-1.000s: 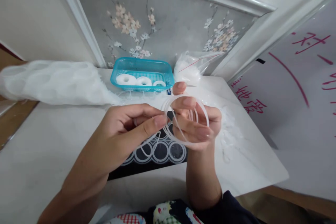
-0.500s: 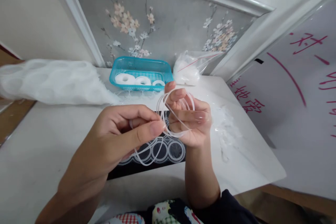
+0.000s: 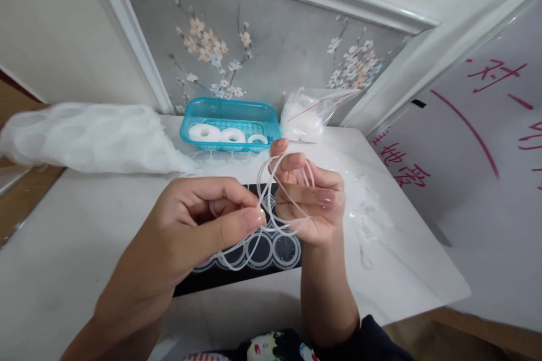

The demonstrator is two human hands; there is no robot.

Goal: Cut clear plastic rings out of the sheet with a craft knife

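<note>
My left hand (image 3: 199,225) pinches a thin translucent white ring strand (image 3: 237,251) between thumb and forefinger. My right hand (image 3: 311,197) is curled around several thin white rubber rings (image 3: 275,180) looped over its fingers. The two hands nearly touch above a black mat (image 3: 237,276) where a sheet of joined white rings (image 3: 271,248) lies. Part of that sheet hangs from my left hand's pinch.
A turquoise plastic basket (image 3: 231,113) with three white foam rings stands at the back of the white table (image 3: 63,259). A clear zip bag (image 3: 313,113) of white pieces sits to its right. Crumpled white sheets (image 3: 84,138) lie at the left, white scraps (image 3: 366,208) at the right.
My right hand's rings have gathered into a tighter bundle as its fingers curled closer. My left hand keeps its pinch and has drawn the strand slightly down and left.
</note>
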